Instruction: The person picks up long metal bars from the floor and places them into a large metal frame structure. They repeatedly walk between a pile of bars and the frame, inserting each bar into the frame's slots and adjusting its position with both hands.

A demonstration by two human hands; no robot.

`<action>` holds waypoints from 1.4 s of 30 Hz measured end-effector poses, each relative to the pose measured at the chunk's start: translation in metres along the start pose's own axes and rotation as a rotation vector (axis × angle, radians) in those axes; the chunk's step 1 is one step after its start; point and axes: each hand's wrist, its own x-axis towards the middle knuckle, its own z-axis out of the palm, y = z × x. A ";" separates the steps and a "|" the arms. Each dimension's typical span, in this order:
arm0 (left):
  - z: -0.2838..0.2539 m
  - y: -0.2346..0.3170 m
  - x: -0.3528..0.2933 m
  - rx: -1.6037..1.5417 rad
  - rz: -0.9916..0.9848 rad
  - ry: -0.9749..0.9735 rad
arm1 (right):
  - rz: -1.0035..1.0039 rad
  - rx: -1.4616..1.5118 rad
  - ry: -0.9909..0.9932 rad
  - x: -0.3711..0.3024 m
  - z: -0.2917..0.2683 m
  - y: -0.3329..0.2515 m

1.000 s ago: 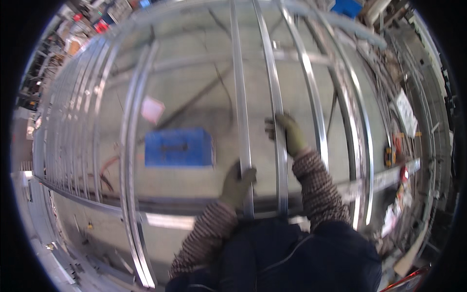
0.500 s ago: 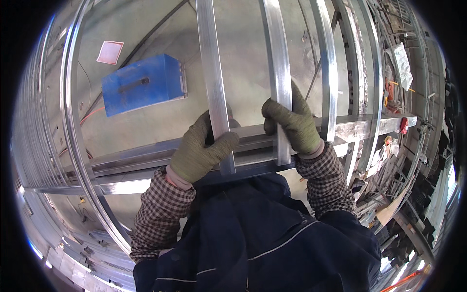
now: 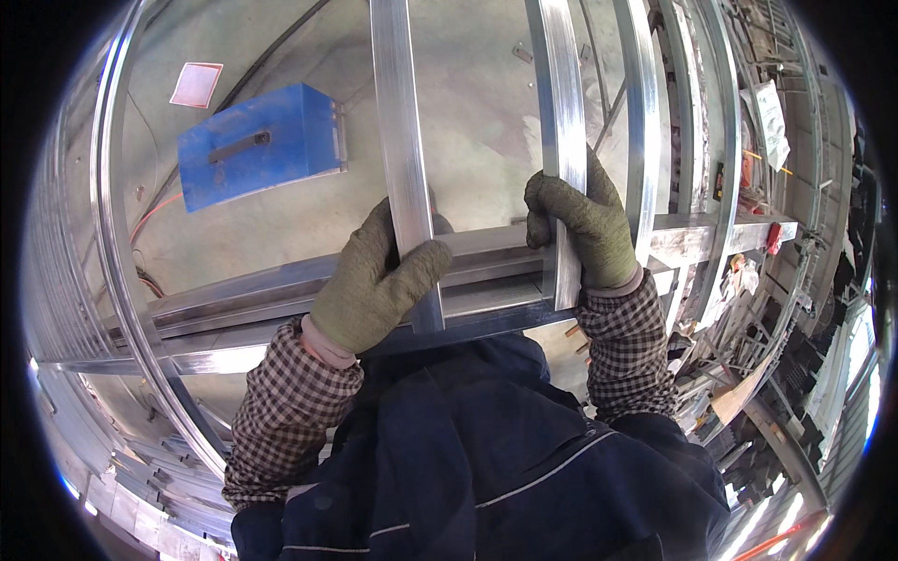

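Observation:
Both hands wear olive-green work gloves. My left hand (image 3: 369,280) is closed round the near end of a shiny metal bar (image 3: 402,140), its thumb lying across the top and its fingers behind the bar. To the right, my right hand (image 3: 589,224) grips a second metal bar (image 3: 561,103) the same way, with its thumb over the near side. Both bars run away from me, spaced apart. Their near ends rest over a crosswise metal beam (image 3: 486,323) close to my body. Parts of my fingers are hidden behind the bars.
Beyond the beam, a blue metal box (image 3: 253,145) stands on the floor, with a sheet of paper (image 3: 196,84) near it. More metal bars lie to the left and right, including a bright one (image 3: 639,140). A red clamp-like object (image 3: 774,238) sits on the beam's right end.
My hands are farther apart: the right hand and its bar have shifted right, and the left hand slightly left. The gap between the two bars is wider. The view has moved slightly.

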 end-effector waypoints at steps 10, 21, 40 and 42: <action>0.002 -0.017 0.010 0.117 -0.044 0.060 | 0.016 -0.085 -0.063 0.003 -0.004 -0.002; 0.001 -0.027 0.016 0.039 -0.046 0.044 | -0.073 0.064 -0.117 0.005 -0.013 0.021; 0.001 -0.017 0.013 0.173 -0.152 0.091 | -0.115 -0.407 0.063 -0.007 0.005 0.007; 0.000 -0.017 0.013 0.184 -0.188 0.079 | -0.038 -0.346 0.105 -0.008 0.006 0.005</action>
